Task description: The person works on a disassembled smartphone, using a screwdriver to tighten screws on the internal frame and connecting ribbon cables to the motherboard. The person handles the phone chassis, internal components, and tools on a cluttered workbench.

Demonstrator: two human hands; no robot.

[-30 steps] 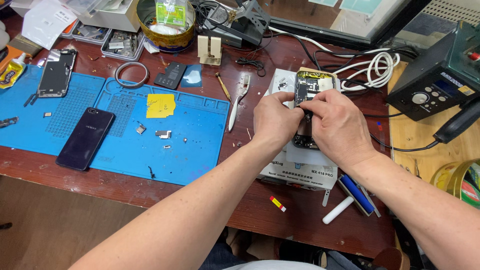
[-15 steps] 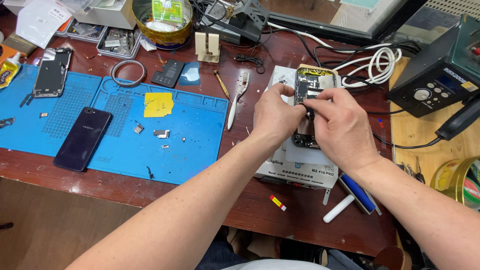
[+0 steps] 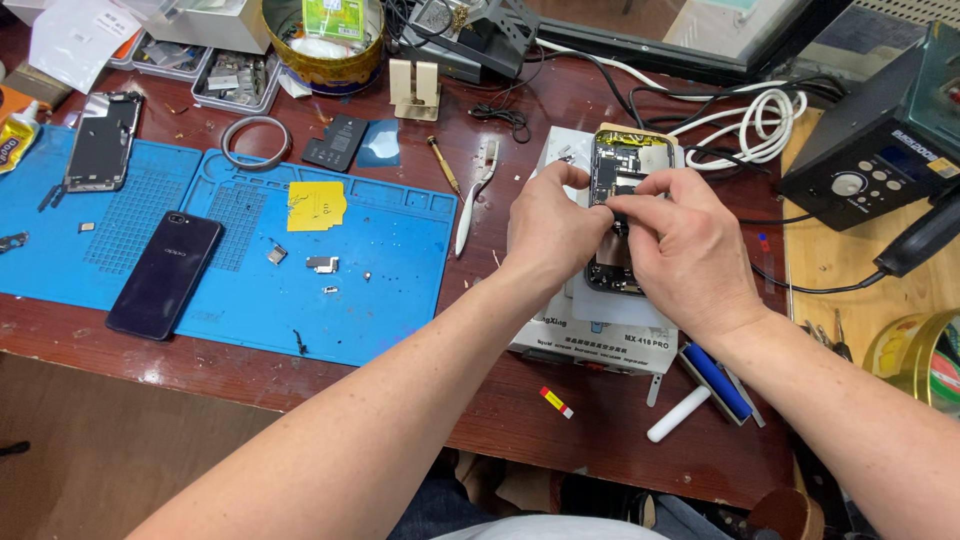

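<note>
An opened phone [image 3: 628, 170] with its insides showing lies on a white box-shaped device [image 3: 590, 335] at the table's right. My left hand [image 3: 548, 225] grips the phone's left edge, thumb and forefinger curled round it. My right hand [image 3: 690, 250] rests over the phone's middle and pinches a small part inside it with fingertips. What exactly the fingers pinch is hidden. The phone's lower half shows between the two hands.
A blue work mat [image 3: 250, 250] holds a dark phone [image 3: 165, 275], a yellow note [image 3: 316, 205] and small metal parts. A white tool [image 3: 475, 195], a screwdriver [image 3: 445, 165], a soldering station [image 3: 880, 140], white cable [image 3: 760, 120], another opened phone [image 3: 100, 140] and a round tin [image 3: 320, 40] surround it.
Both hands stay on the opened phone with only slight finger shifts; the view has drifted a little. Nothing was picked up or let go.
</note>
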